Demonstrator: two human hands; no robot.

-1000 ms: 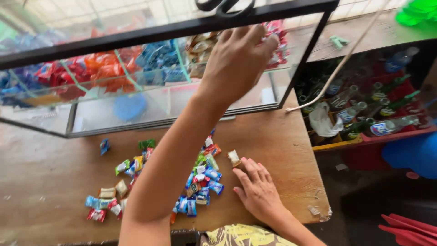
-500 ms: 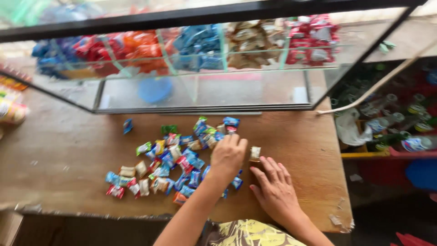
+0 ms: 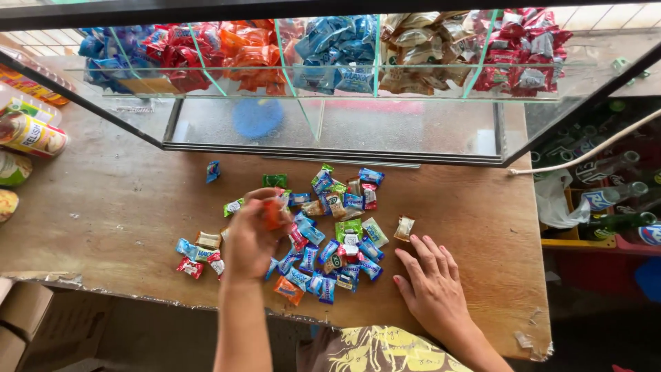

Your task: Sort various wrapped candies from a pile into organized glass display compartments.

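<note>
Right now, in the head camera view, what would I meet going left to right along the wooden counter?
Tin can → lone blue candy → left hand pinching an orange candy → pile of wrapped candies → lone tan candy → right hand flat on the counter → crate of bottles.

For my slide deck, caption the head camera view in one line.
Left hand lifts an orange candy from mixed wrapped sweets; right hand rests flat on the wooden table.

left hand (image 3: 251, 238): raised, fingers pinched | right hand (image 3: 430, 282): flat, fingers spread
</note>
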